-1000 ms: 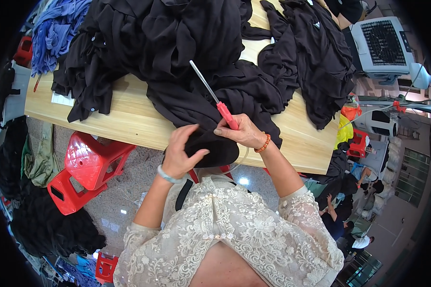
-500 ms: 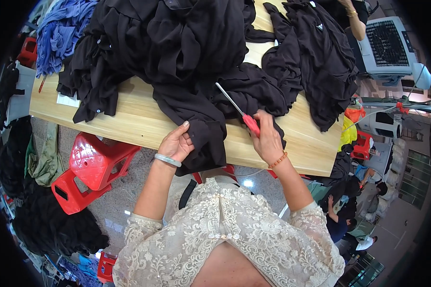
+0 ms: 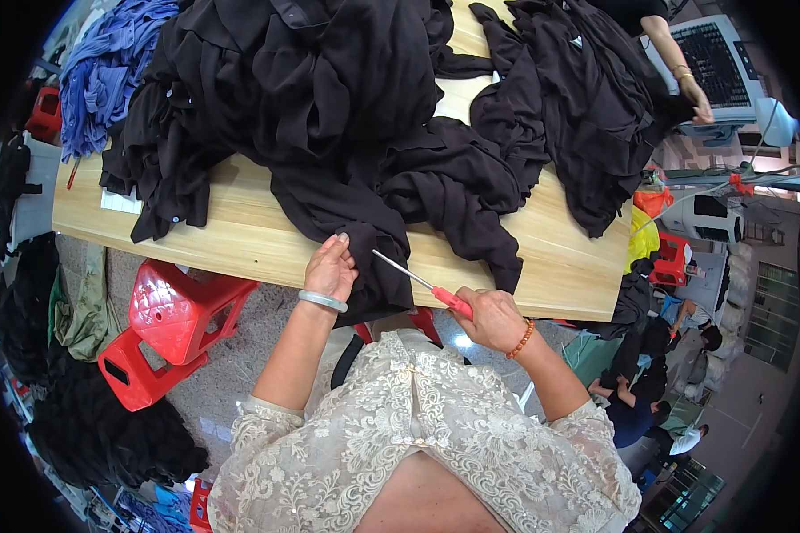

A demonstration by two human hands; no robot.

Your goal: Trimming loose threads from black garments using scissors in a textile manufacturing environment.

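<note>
A black garment (image 3: 378, 240) hangs from the pile over the table's near edge. My left hand (image 3: 332, 271), with a pale bangle at the wrist, pinches its left edge between thumb and curled fingers. To the right, my right hand (image 3: 496, 322) is closed around the red handle of a slim tool (image 3: 452, 300), resembling a screwdriver. Its thin straight metal shaft points up and left, the tip just in front of the black cloth near my left fingers. Whether the tip touches the cloth I cannot tell.
A large black garment pile (image 3: 329, 80) covers much of the wooden table (image 3: 240, 233); more black clothes (image 3: 587, 115) lie right. Blue garments (image 3: 116, 75) sit far left. Red stools (image 3: 173, 311) stand left below the table edge. Another person's arm (image 3: 671, 58) reaches in at upper right.
My right hand has drawn down toward me, bringing the tool's tip lower and left, nearer my left hand. The left hand keeps its pinch. The other person's arm has extended downward and right.
</note>
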